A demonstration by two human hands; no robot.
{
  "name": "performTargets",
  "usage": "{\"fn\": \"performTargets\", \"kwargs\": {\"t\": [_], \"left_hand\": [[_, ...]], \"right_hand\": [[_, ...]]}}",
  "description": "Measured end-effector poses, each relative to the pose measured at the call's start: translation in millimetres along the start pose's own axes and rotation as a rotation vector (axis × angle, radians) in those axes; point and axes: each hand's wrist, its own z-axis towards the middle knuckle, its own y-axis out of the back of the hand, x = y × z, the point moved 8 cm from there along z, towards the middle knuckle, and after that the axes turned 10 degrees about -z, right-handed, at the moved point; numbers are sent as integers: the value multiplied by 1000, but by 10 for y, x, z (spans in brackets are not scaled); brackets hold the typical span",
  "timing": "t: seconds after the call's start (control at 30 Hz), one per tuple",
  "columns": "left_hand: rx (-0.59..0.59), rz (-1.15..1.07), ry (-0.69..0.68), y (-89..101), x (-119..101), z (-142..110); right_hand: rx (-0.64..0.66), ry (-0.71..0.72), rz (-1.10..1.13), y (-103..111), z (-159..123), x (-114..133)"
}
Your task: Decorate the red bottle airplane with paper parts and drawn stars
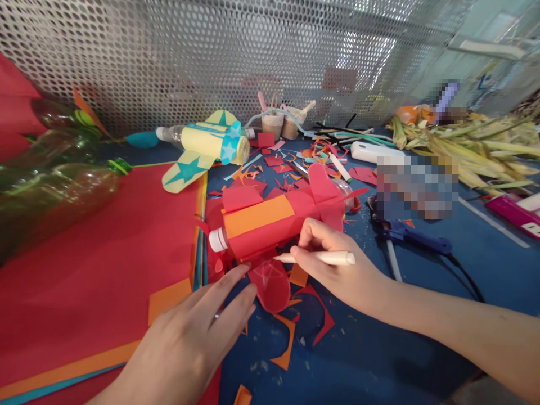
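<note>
A red paper-covered bottle plane (270, 222) lies on its side on the blue table, with an orange panel along its body and a white cap at its left end. My right hand (331, 253) is closed round a white pen (324, 257). The pen's tip is at the upper edge of a rounded red wing (270, 284), which bears a thin drawn star outline. My left hand (202, 326) lies with its fingers stretched out, fingertips at the wing's left side and nothing held.
A yellow bottle plane with teal stars (206, 138) lies behind. Red paper sheets (84, 281) and green bottles (63, 180) are at left. Paper scraps (287, 332) litter the table. At right are a blue glue gun (417, 236) with its cable and dried husks (468, 146).
</note>
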Motion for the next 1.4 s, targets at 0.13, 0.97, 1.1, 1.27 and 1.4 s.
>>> {"fn": "performTargets", "kwargs": {"t": [0.13, 0.97, 1.1, 1.27, 1.4], "left_hand": [[2, 14, -8, 3, -8, -4], [-13, 40, -29, 12, -30, 15], [-16, 46, -25, 15, -34, 14], [-10, 33, -33, 33, -46, 14], [-19, 37, -17, 33, -26, 28]], "right_hand": [[9, 10, 22, -4, -3, 11], [16, 3, 59, -16, -1, -13], [13, 4, 61, -19, 7, -11], [37, -18, 79, -42, 9, -23], [49, -33, 93, -42, -3, -19]]}}
